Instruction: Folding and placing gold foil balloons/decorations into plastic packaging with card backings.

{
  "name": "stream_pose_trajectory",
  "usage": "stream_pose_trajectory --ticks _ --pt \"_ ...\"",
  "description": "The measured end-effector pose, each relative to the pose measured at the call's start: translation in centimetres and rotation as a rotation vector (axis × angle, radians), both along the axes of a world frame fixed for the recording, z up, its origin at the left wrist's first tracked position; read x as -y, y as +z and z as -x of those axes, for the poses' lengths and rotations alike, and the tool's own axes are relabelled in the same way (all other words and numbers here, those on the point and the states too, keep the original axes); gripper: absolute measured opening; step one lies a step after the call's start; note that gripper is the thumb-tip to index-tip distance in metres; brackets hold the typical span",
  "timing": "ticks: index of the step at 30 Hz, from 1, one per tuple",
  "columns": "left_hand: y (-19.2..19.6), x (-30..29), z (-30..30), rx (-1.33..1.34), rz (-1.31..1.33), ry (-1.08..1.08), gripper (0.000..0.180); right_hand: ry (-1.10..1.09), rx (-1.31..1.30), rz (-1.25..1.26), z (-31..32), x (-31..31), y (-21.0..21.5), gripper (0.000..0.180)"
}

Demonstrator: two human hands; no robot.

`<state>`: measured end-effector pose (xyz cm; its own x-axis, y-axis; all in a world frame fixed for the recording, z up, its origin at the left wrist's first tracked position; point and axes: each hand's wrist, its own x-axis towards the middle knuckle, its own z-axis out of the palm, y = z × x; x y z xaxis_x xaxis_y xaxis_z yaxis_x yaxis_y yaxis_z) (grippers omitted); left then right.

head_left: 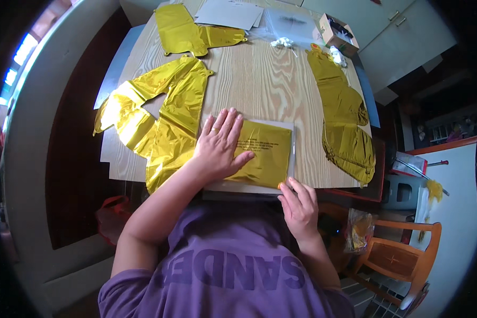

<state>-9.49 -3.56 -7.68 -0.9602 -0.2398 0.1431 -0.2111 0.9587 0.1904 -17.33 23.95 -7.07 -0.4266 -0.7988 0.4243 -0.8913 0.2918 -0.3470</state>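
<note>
A folded gold foil balloon [265,153] with small dark print lies on a pale sheet [292,132] at the table's near edge. My left hand [220,148] rests flat on its left part, fingers stretched out and thumb spread. At the near right corner, my right hand [299,206] has its thumb and fingertips closed on the balloon's corner, beside a small orange bit. Just left of my left hand, another gold foil balloon [177,114], unfolded and wrinkled, spreads over the table; part of it is behind my left forearm.
More flat gold balloons lie at the far left [177,32] and along the right side [344,116]. White papers [229,13], a clear plastic bag [289,26], a crumpled white wad [282,42] and a small box [339,34] sit at the far edge. A wooden chair [397,254] stands right.
</note>
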Motion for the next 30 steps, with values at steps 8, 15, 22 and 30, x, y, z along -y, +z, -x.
stream_pose_trajectory --ticks 8,15,22,30 --pt "3.7 -2.4 -4.6 -0.044 -0.217 -0.086 0.108 -0.011 0.050 0.007 0.6 0.4 0.6 0.043" --pt "2.1 -3.5 -8.2 -0.061 -0.315 -0.133 0.086 -0.086 0.163 0.100 0.0 -0.6 0.4 0.038" --pt "1.3 -4.0 -8.3 -0.122 -0.313 -0.097 0.091 -0.343 1.565 0.404 -2.2 -1.8 -1.6 0.036" --pt "3.3 -5.0 -5.5 -0.132 -0.212 -0.170 0.092 -0.091 2.016 0.497 -4.5 2.0 -3.2 0.030"
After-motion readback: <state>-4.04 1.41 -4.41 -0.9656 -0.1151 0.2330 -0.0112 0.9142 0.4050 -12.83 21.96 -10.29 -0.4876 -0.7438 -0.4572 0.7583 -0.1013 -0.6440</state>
